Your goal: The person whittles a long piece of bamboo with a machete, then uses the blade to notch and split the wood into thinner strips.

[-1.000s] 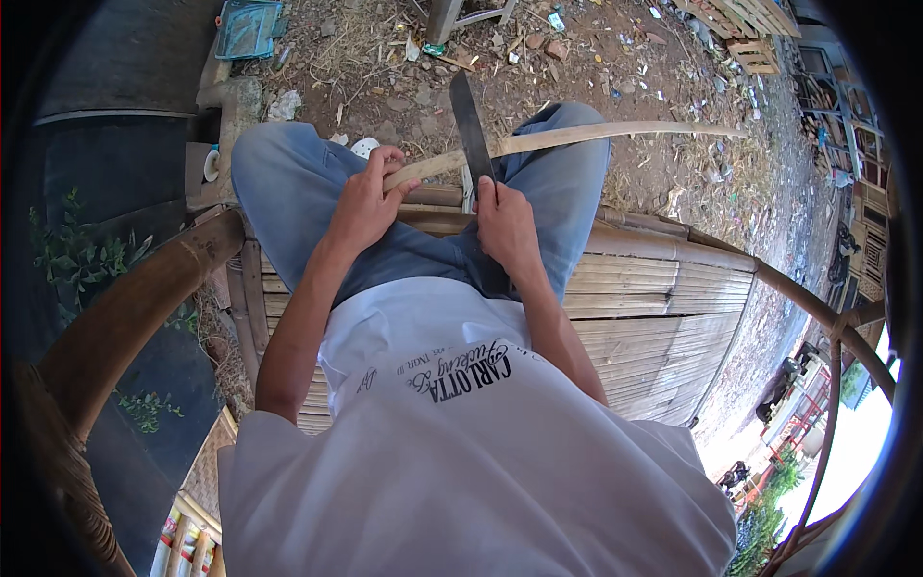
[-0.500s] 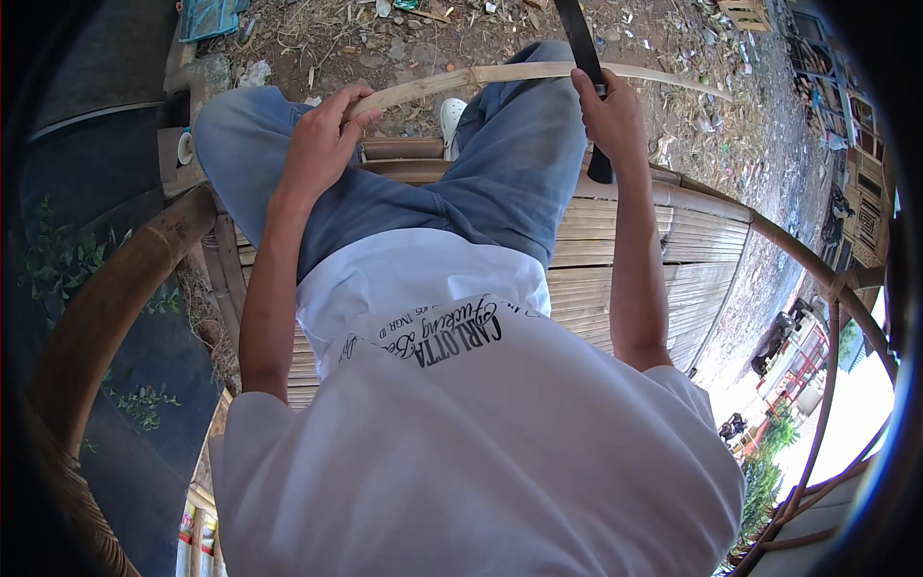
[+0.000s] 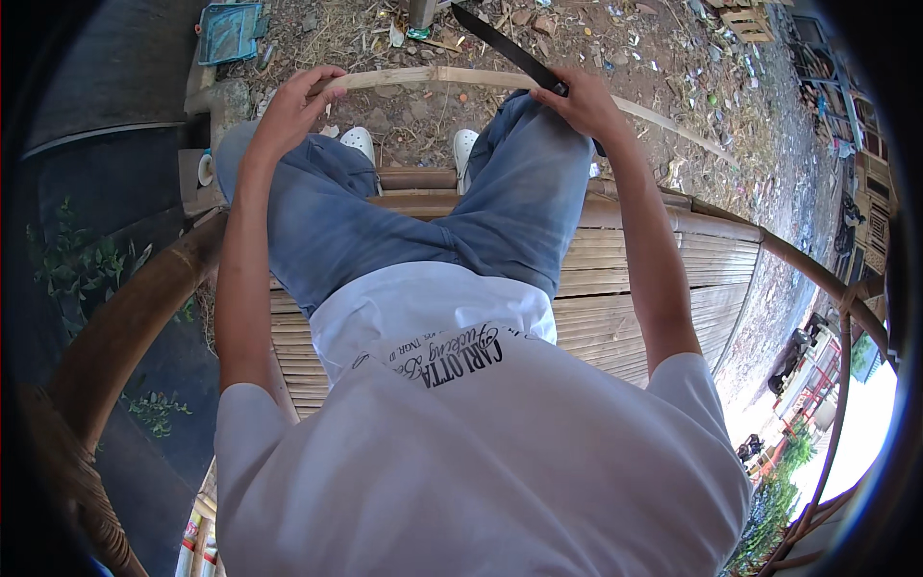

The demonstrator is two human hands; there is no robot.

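A long, pale bamboo strip (image 3: 399, 76) bows across in front of my knees. Its left end is pinched in my left hand (image 3: 296, 113), between thumb and fingers. My right hand (image 3: 586, 104) is closed around a dark long-bladed knife (image 3: 502, 44), whose blade slants up and to the left, away from me. The strip passes at the right hand, by the base of the blade, and its thinner tail runs on to the right. Most of the knife's handle is hidden by the hand. Whether the right fingers also press on the strip, I cannot tell.
I sit on a slatted bamboo bench (image 3: 663, 260) with a curved bamboo rail (image 3: 144, 298) on the left. Littered ground (image 3: 423, 135) lies beyond my knees. A blue crate (image 3: 231, 34) stands far left, a short post (image 3: 421, 12) at the top middle.
The knife has swung from nearly upright to a leftward slant. Both hands have shifted left, the left one farther along. My knees have changed position, and both white shoes now show.
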